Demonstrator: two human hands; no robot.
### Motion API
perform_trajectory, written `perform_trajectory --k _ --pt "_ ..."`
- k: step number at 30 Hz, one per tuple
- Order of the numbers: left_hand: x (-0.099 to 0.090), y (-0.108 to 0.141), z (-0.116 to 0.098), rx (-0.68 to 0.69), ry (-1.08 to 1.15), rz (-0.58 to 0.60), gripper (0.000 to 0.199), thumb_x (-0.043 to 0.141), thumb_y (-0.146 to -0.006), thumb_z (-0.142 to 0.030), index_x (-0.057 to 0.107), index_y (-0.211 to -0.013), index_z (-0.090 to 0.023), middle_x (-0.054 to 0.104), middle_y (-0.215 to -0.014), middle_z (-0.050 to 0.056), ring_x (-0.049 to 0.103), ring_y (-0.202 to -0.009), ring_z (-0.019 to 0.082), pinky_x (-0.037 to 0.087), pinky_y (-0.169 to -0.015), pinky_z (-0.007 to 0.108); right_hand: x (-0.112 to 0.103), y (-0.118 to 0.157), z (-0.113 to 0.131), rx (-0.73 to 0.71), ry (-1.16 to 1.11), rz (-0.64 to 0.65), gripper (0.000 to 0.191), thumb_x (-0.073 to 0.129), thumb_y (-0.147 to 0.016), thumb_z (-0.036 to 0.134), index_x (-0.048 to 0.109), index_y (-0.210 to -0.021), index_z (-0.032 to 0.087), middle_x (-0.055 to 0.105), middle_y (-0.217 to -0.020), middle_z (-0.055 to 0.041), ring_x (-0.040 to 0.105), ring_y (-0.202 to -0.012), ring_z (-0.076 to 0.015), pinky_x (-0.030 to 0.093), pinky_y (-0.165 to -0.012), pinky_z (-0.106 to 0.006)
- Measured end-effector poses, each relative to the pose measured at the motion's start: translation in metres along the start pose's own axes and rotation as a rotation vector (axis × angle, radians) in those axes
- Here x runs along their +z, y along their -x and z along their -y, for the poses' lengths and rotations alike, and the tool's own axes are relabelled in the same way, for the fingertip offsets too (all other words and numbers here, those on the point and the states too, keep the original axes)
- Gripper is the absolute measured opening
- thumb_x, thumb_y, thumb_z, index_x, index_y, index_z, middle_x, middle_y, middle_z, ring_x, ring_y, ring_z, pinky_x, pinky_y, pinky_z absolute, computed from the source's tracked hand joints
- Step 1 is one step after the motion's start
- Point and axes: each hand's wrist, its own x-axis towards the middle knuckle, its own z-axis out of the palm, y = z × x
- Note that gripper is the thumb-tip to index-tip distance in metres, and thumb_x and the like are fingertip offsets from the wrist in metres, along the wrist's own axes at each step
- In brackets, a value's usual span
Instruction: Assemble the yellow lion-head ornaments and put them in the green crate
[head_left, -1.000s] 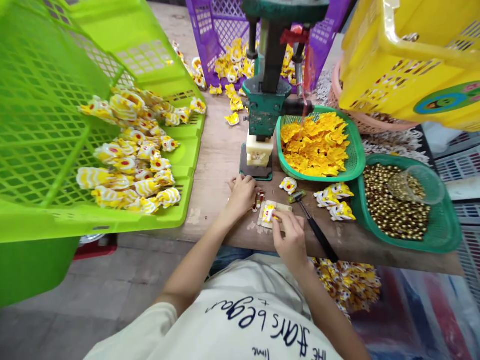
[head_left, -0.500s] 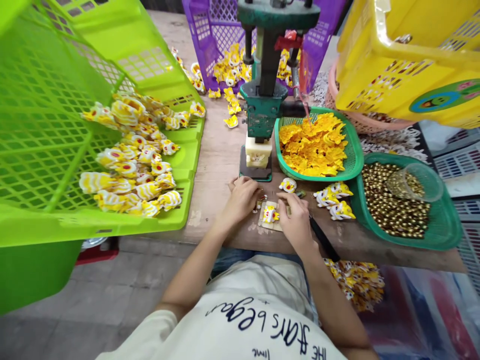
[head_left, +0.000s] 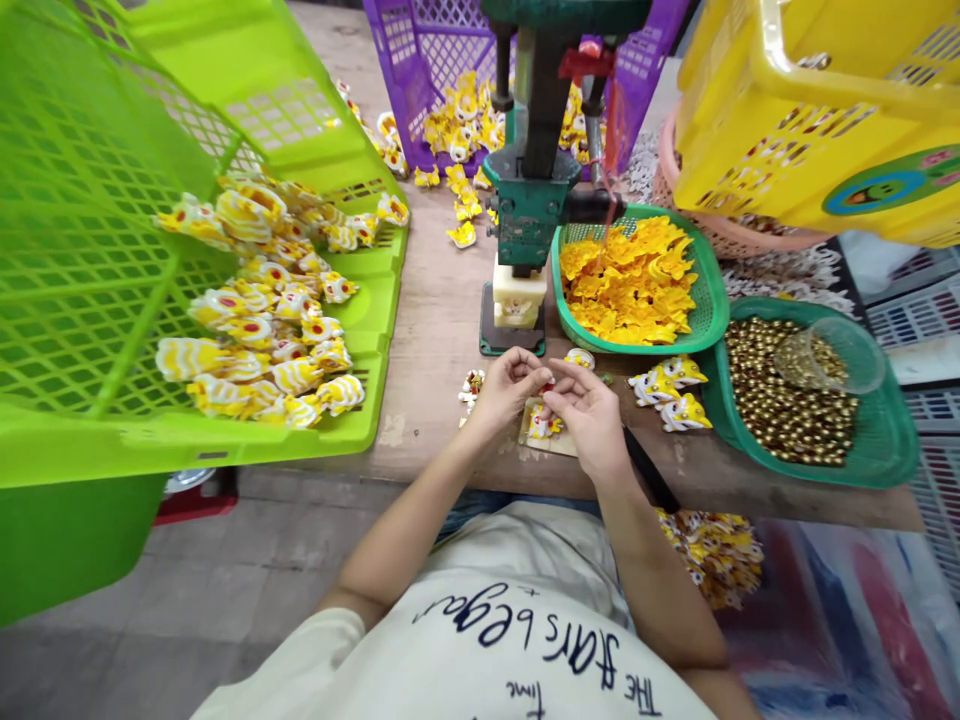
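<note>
My left hand (head_left: 512,388) and my right hand (head_left: 589,410) meet over a small wooden block (head_left: 566,441). Thumb and fingertips of my left hand pinch a tiny red and white piece (head_left: 547,383). The fingers of my right hand close in against the same piece. Beneath them a yellow and white figure (head_left: 543,422) lies on the block. Small white and red pieces (head_left: 471,388) are on the table left of my left hand. Another yellow and white figure (head_left: 580,358) sits just beyond my right fingers, partly hidden.
A green press (head_left: 529,220) stands ahead. Around it are a lime crate (head_left: 367,400) of figures, a purple crate (head_left: 401,110), a yellow crate (head_left: 780,140), a green basket (head_left: 712,300) of yellow pieces and a basket (head_left: 892,440) of golden beads. A black handle (head_left: 649,470) lies near my right wrist.
My left hand has moved right, from the small pieces to above the block, now pinching a tiny piece. My right hand has lifted slightly off the block's figure and turned toward my left fingertips.
</note>
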Motion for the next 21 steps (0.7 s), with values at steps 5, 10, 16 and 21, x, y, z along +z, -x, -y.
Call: perform_trajectory --k 5,10,16,21 --pt "0.002 0.013 -0.006 0.034 -0.198 0.022 0.038 0.062 -0.083 -0.052 0.059 -0.073 -0.015 0.058 -0.069 0.0 0.053 -0.065 0.011 0.041 -0.062 0.023 -0.004 0.002 -0.006 0.046 0.017 -0.131 0.032 0.073 -0.071 0.032 0.065 -0.097 0.016 0.067 -0.072 0.0005 0.066 -0.053 -0.014 0.052 -0.048 -0.024" --pt "-0.003 0.018 -0.005 0.023 -0.323 0.102 0.027 0.06 -0.082 -0.041 0.062 -0.074 -0.015 0.06 -0.07 0.001 0.053 -0.066 0.012 0.038 -0.06 0.023 -0.012 -0.001 -0.009 0.041 0.19 -0.178 0.03 0.072 -0.07 0.04 0.065 -0.089 0.017 0.071 -0.071 -0.0026 0.061 -0.046 -0.0132 0.049 -0.042 -0.024" --pt "-0.01 0.008 0.002 -0.271 -0.318 0.238 0.026 0.055 -0.071 -0.037 0.049 -0.055 -0.018 0.04 -0.05 -0.005 0.033 -0.047 0.008 0.024 -0.047 0.022 -0.019 -0.005 -0.016 0.241 0.282 0.008 0.031 0.069 -0.071 0.047 0.063 -0.077 0.016 0.064 -0.053 0.0013 0.051 -0.031 -0.0095 0.032 -0.03 -0.019" --pt "-0.013 0.004 0.007 -0.311 -0.363 0.195 0.028 0.055 -0.067 -0.039 0.044 -0.052 -0.019 0.036 -0.049 -0.005 0.03 -0.047 0.008 0.018 -0.045 0.022 -0.02 -0.011 -0.021 0.3 0.269 0.043 0.037 0.07 -0.065 0.052 0.057 -0.071 0.017 0.062 -0.05 0.0015 0.052 -0.03 -0.0107 0.027 -0.028 -0.017"
